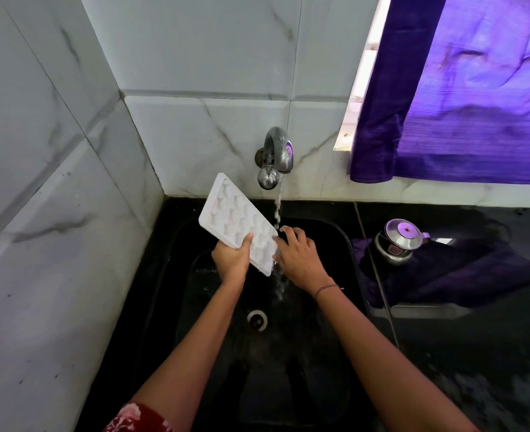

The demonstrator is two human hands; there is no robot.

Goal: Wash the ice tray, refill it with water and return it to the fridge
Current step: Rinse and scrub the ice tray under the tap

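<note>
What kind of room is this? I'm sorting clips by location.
Most likely a home kitchen, at the sink. A wall tap runs water into a black sink set in a dark counter, marble-look tiles line the walls, and a steel pressure cooker sits on the counter to the right.

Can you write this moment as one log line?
step: washing | left hand: holds ice tray tilted | right hand: at tray edge | tap: running | over sink

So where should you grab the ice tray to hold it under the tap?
Probably by a short end, coming from below, as the left hand does now. The ice tray is long, flat and tilted up, so a thumb-on-top grip on its lower rim leaves the cups open to the water. The right hand steadies the other corner.
</note>
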